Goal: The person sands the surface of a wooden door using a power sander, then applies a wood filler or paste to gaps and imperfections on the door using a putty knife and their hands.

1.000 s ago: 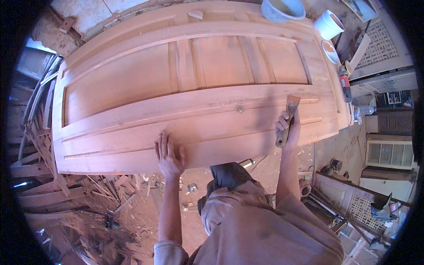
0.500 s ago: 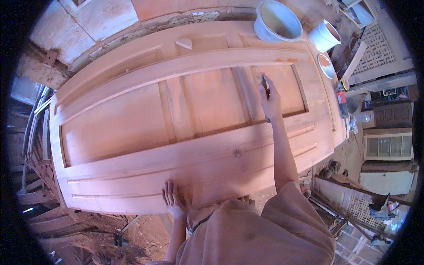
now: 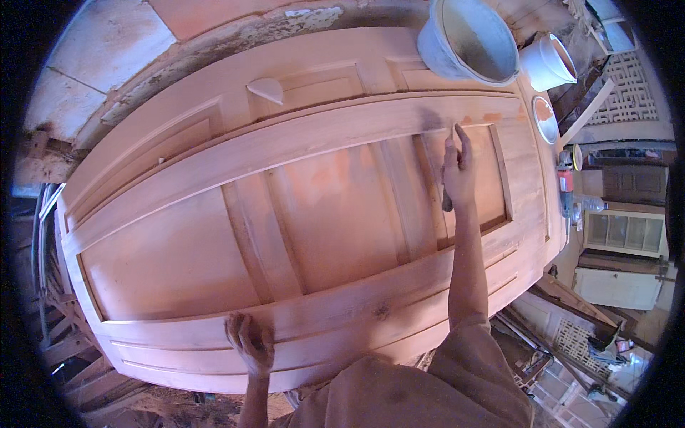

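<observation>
A wooden panelled door (image 3: 335, 324) lies flat in front of me, coated in pinkish dust. My right hand (image 3: 459, 171) is over its right-hand panel, closed around a slim dark-handled tool (image 3: 447, 201) that looks like a putty knife. The handle's end sticks out below my palm; the working end is small and hard to make out near the panel's far edge. Orange patches of filler (image 3: 492, 116) show on the rail just beyond. My left hand (image 3: 250, 342) is at the near rail, fingers loosely bent and apart, holding nothing. Whether it touches the wood I cannot tell.
A large grey bucket (image 3: 435, 53), a white pail (image 3: 546, 64) and a round white lid (image 3: 544, 120) stand at the far right. A white half-round piece (image 3: 265, 90) lies at the far side. A red-and-dark tool (image 3: 566, 182) sits off the right edge; scrap wood lies left.
My right hand has shifted slightly right with the tool, its grip turned. My left hand has lifted from lying flat and curled its fingers. The view has moved closer to the door.
</observation>
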Action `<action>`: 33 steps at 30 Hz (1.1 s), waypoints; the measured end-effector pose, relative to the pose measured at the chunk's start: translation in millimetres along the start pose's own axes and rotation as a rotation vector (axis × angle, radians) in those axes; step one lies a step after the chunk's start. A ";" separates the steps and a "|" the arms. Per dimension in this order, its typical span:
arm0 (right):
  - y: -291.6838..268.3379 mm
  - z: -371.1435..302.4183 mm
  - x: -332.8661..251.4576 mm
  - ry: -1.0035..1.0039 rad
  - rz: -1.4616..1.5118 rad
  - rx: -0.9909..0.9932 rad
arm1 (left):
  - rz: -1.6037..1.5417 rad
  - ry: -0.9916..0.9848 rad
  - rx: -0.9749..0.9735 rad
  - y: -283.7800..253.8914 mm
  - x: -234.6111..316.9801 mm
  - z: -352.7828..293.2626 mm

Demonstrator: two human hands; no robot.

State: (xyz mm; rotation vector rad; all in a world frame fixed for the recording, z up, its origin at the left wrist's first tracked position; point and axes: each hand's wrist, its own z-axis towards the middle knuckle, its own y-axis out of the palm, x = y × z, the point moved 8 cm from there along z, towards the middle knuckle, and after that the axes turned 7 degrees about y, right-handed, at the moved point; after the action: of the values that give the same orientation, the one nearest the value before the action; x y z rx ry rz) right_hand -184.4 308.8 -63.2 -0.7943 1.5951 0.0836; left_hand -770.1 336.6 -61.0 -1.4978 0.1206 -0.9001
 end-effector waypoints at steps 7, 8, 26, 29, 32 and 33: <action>-15.0 -24.4 4.4 0.147 0.407 0.098 | -0.316 0.472 -0.224 59.3 166.6 226.7; -18.1 -27.4 5.4 0.167 0.470 0.103 | -0.253 0.521 -0.267 76.7 195.6 261.4; -6.3 -33.1 -12.7 0.052 0.032 -0.060 | -0.033 0.678 -0.197 191.8 247.6 351.2; 15.3 -20.9 -39.0 -0.457 -0.328 -0.061 | -0.214 0.737 -0.124 156.2 237.5 311.9; 39.7 -26.1 -41.9 -0.384 -0.518 -0.143 | -0.478 0.557 -0.296 93.9 205.0 242.0; 46.2 -24.9 -42.2 -0.332 -0.588 -0.138 | -0.525 0.503 -0.322 77.3 189.6 216.6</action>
State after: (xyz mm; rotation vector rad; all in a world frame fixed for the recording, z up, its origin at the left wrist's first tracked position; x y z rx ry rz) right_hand -231.1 350.2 -37.8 -1.2593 1.0070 -0.0965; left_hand -480.0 387.3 -15.3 -1.5947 0.2549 -1.7426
